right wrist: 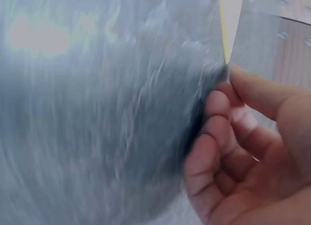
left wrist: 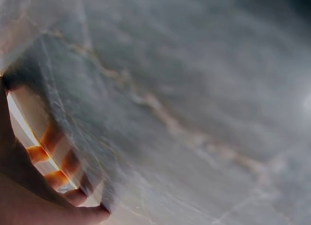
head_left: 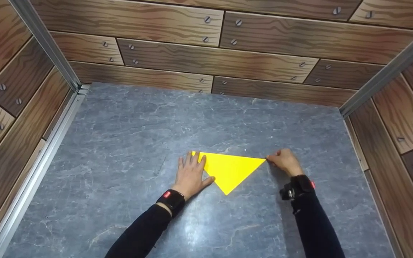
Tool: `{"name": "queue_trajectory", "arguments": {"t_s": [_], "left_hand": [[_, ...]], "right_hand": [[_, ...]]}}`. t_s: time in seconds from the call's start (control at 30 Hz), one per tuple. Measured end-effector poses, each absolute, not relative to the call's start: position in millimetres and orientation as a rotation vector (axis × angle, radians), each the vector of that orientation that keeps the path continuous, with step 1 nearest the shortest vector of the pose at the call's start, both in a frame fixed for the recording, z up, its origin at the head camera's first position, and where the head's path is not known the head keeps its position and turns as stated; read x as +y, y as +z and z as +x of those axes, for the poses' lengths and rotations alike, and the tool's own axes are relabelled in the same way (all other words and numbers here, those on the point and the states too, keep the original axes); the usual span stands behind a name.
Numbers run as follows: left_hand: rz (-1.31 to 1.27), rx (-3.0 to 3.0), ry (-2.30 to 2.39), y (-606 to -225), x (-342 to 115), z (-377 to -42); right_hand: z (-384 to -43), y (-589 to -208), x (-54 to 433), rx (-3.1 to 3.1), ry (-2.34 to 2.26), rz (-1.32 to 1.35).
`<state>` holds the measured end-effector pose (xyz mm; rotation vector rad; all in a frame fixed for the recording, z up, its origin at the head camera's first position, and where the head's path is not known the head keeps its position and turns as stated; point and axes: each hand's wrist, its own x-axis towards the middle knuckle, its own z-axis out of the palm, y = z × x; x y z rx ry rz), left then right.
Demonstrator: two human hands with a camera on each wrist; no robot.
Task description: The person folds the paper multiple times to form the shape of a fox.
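A yellow triangle of paper (head_left: 231, 168) lies on the grey marbled tabletop in the head view, long edge toward the back and a point toward the person. My left hand (head_left: 190, 175) rests over its left corner with fingers spread and the thumb on its lower left edge. At the right corner, my right hand (head_left: 285, 161) pinches the paper tip between thumb and index finger, the other fingers curled in. The right wrist view shows the pinched paper tip (right wrist: 230, 30) close up. Part of the left hand (left wrist: 34, 196) fills the lower left of its wrist view.
Wood-patterned panels (head_left: 163, 46) rise behind the tabletop (head_left: 138, 118) and on both sides. Metal rails (head_left: 45, 147) run along the left edge and up the corners. Black bands with small devices (head_left: 292, 190) sit on both wrists.
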<state>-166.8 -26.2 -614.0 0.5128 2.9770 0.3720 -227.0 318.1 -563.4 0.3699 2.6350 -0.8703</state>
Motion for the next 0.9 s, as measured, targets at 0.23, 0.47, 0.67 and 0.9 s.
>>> {"name": "queue_trajectory", "arguments": {"t_s": [0.23,0.47,0.67,0.9], "left_hand": [[0.504,2.987,0.317,-609,-25,-166],[0.553,3.005,0.114,-608,-23,-170],[0.629,3.146,0.045,-600,-11,-180],[0.735,3.102,0.113,-599,20,-185]], "right_hand": [[-219,-572,259,2.894,-0.9,0.067],[-221,-578,224,2.769,-0.748,0.145],[-228,-576,223,2.678,-0.738,0.221],[-229,-574,223,2.619,-0.771,0.258]]}}
